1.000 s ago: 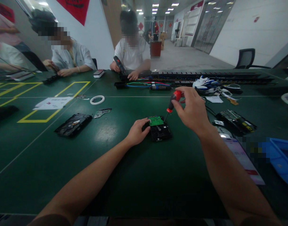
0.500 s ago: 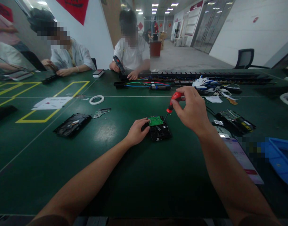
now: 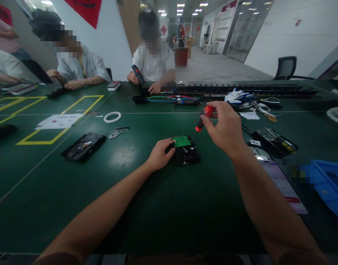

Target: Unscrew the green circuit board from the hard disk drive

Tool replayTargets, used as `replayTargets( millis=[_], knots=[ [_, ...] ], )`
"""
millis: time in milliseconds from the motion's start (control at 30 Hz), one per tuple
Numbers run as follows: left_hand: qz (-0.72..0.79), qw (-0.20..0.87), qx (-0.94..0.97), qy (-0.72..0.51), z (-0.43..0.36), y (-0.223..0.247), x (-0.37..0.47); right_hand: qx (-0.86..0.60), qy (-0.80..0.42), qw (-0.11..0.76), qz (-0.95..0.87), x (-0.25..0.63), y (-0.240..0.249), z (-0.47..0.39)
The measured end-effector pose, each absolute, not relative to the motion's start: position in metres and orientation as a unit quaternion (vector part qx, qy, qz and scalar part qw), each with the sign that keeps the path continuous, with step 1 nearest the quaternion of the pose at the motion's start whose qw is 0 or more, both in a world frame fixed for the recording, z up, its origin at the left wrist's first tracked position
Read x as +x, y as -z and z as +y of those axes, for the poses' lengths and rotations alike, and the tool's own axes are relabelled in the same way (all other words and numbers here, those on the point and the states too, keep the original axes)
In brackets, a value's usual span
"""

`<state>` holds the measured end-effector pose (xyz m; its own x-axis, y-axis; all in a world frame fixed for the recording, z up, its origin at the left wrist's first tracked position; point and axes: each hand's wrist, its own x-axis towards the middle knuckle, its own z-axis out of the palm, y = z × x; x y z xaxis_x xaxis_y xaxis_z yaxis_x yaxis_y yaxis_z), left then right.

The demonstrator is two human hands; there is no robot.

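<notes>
A black hard drive (image 3: 187, 155) with a green circuit board (image 3: 182, 141) on its upper half lies flat on the dark green table. My left hand (image 3: 161, 154) grips the drive's left side, thumb and fingers around its edge. Between the thumb and fingers of my right hand (image 3: 226, 127) is a red and black screwdriver (image 3: 200, 124), tilted, handle up to the right. Its thin shaft reaches down to the right edge of the green board. Whether the tip sits in a screw is too small to make out.
Left of the drive lie another black drive casing (image 3: 84, 146), a loose circuit board (image 3: 118, 132) and a white tape roll (image 3: 112, 117). To the right are a drive (image 3: 275, 141), a phone (image 3: 285, 186) and a blue bin (image 3: 330, 187). Gloves (image 3: 237, 96) lie farther back. Co-workers sit opposite.
The camera view has shifted very slightly. The screwdriver handle appears turned a little in my right hand, while my left hand and the hard drive stay in place.
</notes>
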<state>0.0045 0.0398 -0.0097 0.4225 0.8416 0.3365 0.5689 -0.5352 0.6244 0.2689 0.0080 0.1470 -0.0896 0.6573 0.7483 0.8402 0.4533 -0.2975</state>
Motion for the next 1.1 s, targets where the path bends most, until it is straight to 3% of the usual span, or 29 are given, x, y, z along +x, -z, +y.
replayTargets(
  millis=[1100],
  knots=[
    [0.433, 0.202, 0.82, -0.315, 0.0419, 0.0141, 0.0041, -0.522, 0.087, 0.445, -0.722, 0.2706, -0.1461, 0.009]
  ],
)
